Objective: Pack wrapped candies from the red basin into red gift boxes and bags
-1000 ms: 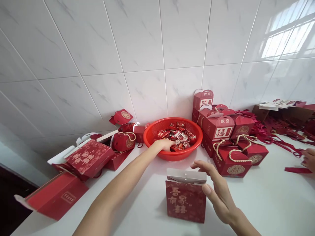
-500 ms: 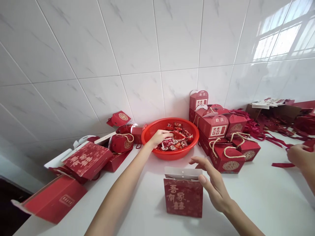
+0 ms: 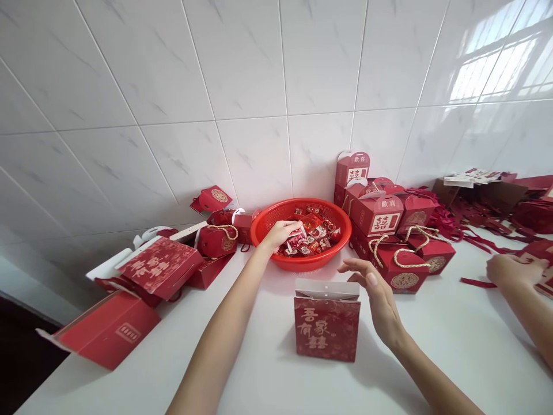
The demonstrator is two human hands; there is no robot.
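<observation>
at far left i find red boxes point(image 3: 159, 266) heaped on the white table point(image 3: 263, 334). my left hand point(image 3: 280, 235) reaches into the red basket point(image 3: 302, 265), fingers bent onto wrapped candies point(image 3: 318, 233); i cannot tell whether they have closed on any. the upright gift box point(image 3: 327, 331) stands in front of the basket. my right hand point(image 3: 375, 293), fingers curved and partly open, holds nothing, beside the box's top. further right: stacked boxes point(image 3: 384, 222), then another person's hand point(image 3: 514, 270).
</observation>
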